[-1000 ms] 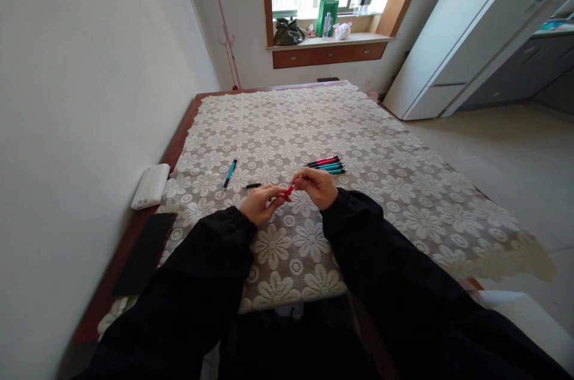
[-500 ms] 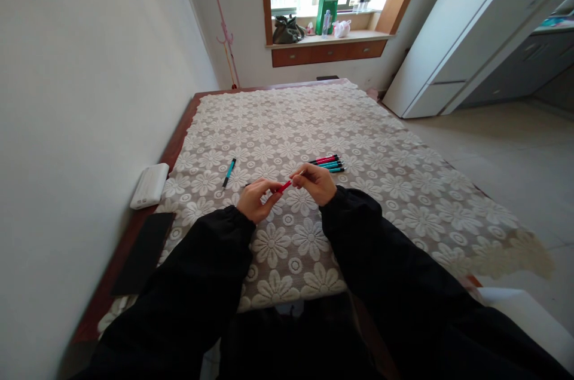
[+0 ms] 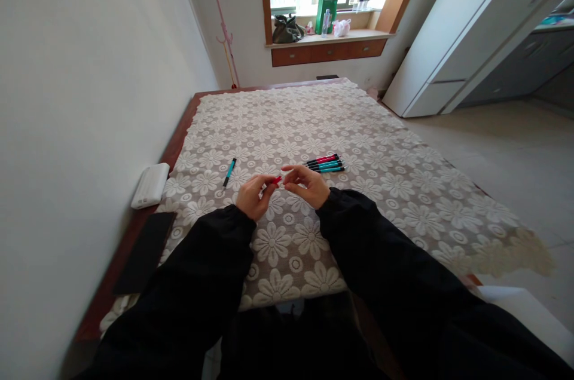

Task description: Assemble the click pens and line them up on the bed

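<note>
My left hand is closed, its thumb and fingertips pinching a short red pen barrel above the tablecloth. Just right of the barrel's end is my right hand, thumb and index finger apart, with no held thing that I can make out between them. Behind the right hand several pens, red-and-black and teal-and-black, lie side by side in a row. A single teal-and-black pen rests on the cloth beyond my left hand.
A floral lace tablecloth covers the table. Along its left edge are a white box-shaped device and a flat black object. A white refrigerator stands past the right far corner; bags and a bottle sit on the windowsill.
My right hand has shifted slightly left and its fingers have spread from their pinch. The red barrel has moved a little left in my left hand, and less of it shows.
</note>
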### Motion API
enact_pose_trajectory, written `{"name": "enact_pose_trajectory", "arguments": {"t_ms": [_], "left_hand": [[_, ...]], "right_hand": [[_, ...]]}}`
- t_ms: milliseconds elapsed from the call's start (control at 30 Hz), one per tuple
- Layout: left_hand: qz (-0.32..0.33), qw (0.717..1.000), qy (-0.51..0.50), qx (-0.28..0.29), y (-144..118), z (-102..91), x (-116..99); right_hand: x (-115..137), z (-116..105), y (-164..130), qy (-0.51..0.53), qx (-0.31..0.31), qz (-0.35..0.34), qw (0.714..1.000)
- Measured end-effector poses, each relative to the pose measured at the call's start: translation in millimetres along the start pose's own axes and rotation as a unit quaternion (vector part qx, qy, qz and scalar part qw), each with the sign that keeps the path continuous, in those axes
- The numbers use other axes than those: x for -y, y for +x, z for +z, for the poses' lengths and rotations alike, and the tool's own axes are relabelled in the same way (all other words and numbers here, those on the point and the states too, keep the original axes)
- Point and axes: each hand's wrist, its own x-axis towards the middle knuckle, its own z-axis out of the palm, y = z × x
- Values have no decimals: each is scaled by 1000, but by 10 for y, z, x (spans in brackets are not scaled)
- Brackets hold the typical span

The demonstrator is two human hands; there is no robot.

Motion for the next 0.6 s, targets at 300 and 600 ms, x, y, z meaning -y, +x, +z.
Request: {"name": "enact_pose_trajectory", "arguments": {"t_ms": [300, 600], "left_hand": [[-41, 993, -23, -105, 12, -12, -24], [-35, 995, -9, -98, 26, -10, -6]], "right_hand": [[-188, 46, -36, -280, 175, -166, 929], [-187, 36, -22, -392, 167, -145, 893]]}}
